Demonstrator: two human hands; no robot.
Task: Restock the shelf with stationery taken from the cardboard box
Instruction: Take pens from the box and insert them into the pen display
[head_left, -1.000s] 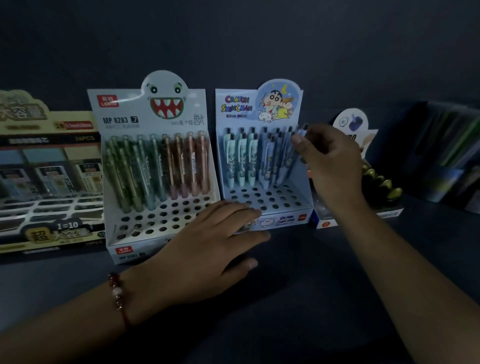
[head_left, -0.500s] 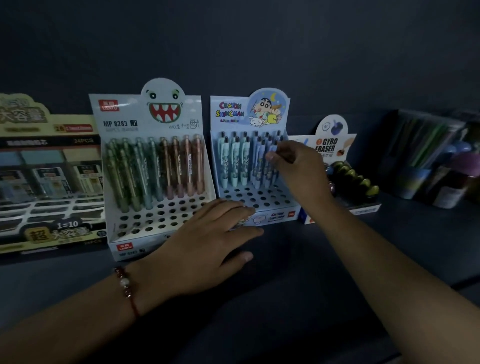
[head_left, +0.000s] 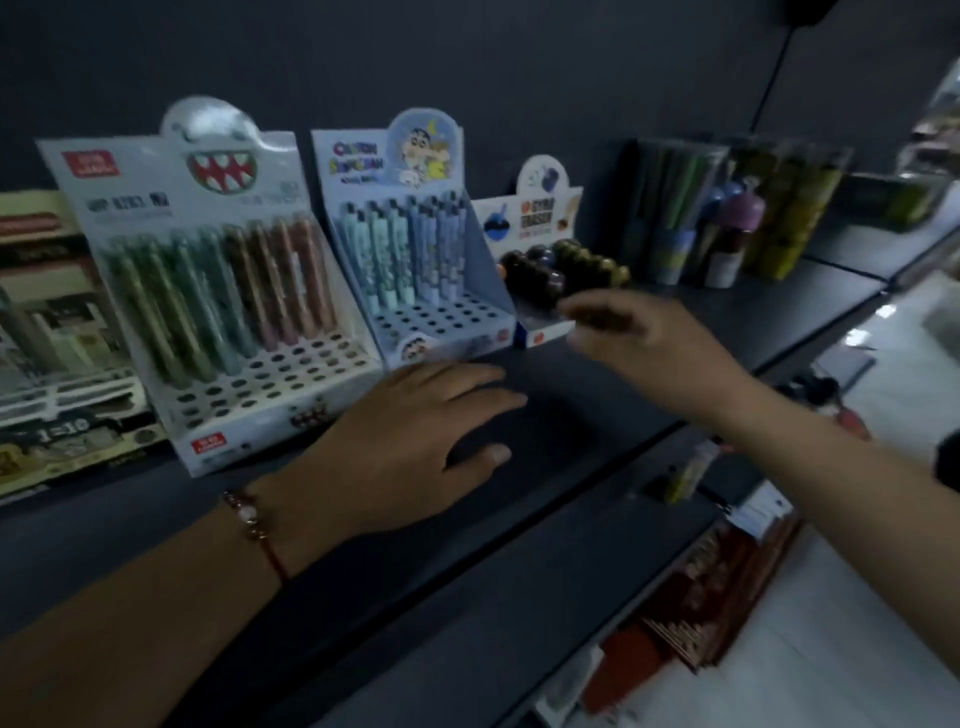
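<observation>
Your right hand (head_left: 644, 343) has come away from the blue pen display box (head_left: 415, 249), where half a second ago its fingertips were among the pens; it is now in the air to the right of that box, in front of the eraser display (head_left: 545, 228). Your view has also swung rightward, so more of the shelf (head_left: 519, 519) and the floor beyond its edge show.

From the head view, your right hand is blurred: the fingers reach leftward and look loosely extended, and you hold nothing that can be made out. It is clear of the blue box and just in front of the dark round erasers (head_left: 566, 265).

Your left hand (head_left: 415, 436) lies palm down on the dark shelf with fingers straight and spread, its fingertips just beside the front lower edge of the blue box. A beaded bracelet (head_left: 252, 519) circles that wrist.

Pale green and blue pens (head_left: 405, 254) stand in the back rows of the blue box, and its front holes are unfilled. Left of it, the white display box (head_left: 208, 291) holds green and pink pens in its back rows.

Writing is mostly smeared. The blue box's header carries coloured cartoon lettering that you cannot read for certain, with a cartoon figure above. The white box shows a toothed mouth and a small red logo. The eraser card's second line looks like "ERASER". At far left, a box front (head_left: 57, 431) reads "1=10".
</observation>
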